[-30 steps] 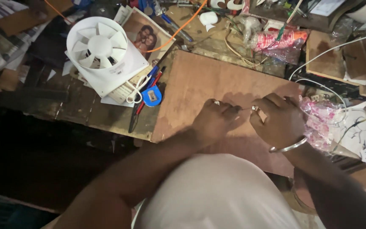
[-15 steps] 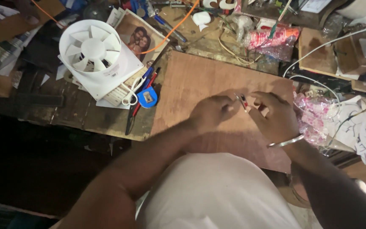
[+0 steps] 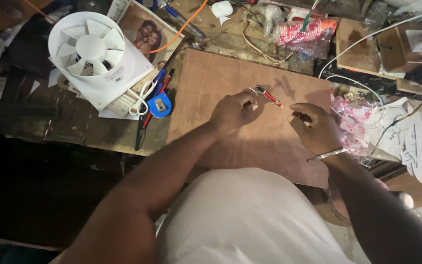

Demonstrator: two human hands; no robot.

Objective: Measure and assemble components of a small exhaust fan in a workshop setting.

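— Where does the single view sit?

— On the person's head, looking almost straight down over a white-shirted chest onto a cluttered wooden workbench.

— Which way does it face?

— Forward and down: the far edge of the bench lies along the top of the frame, the person's body along the bottom, and both forearms run up from the lower corners.

— How near is it?

— Close. A flat brown plywood board fills the centre, and a white round plastic ventilation fan sits at upper left, partly tilted by the wide lens.

— Any second view sharing ground?

— None; only this one camera covers the scene.
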